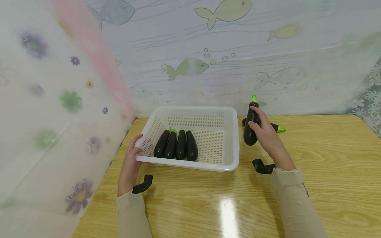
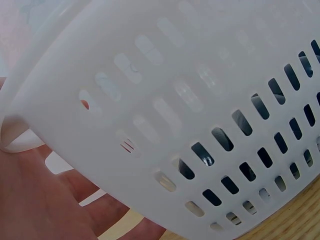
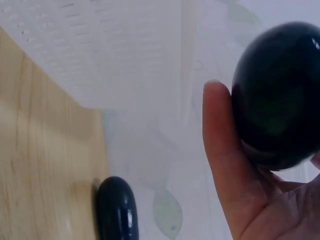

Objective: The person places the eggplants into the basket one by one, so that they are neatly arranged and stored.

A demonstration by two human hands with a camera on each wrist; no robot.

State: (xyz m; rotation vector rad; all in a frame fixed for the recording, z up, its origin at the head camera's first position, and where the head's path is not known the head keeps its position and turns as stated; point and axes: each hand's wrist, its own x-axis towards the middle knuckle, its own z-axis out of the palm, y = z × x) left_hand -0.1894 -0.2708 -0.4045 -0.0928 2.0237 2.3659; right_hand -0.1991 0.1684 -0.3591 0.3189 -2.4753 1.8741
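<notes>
My right hand (image 1: pixel 265 132) grips a dark purple eggplant (image 1: pixel 251 127) with a green stem, raised to the right of the white plastic basket (image 1: pixel 190 166). In the right wrist view its round end (image 3: pixel 280 100) faces the camera, with the thumb along its side. A second eggplant (image 1: pixel 274 127) lies on the table behind this hand, partly hidden by it. My left hand (image 1: pixel 130 165) holds the left front corner of the basket at the rim; the left wrist view shows fingers beneath the slotted wall (image 2: pixel 165 115). Several eggplants (image 1: pixel 175 145) lie side by side in the basket's left half.
The wooden table (image 1: pixel 193 198) meets a wall sheet printed with fish (image 1: pixel 190 67) just behind the basket. A flower-patterned sheet (image 1: pixel 53 132) hangs along the left side. Black wrist devices (image 1: pixel 143 184) are worn at both cuffs.
</notes>
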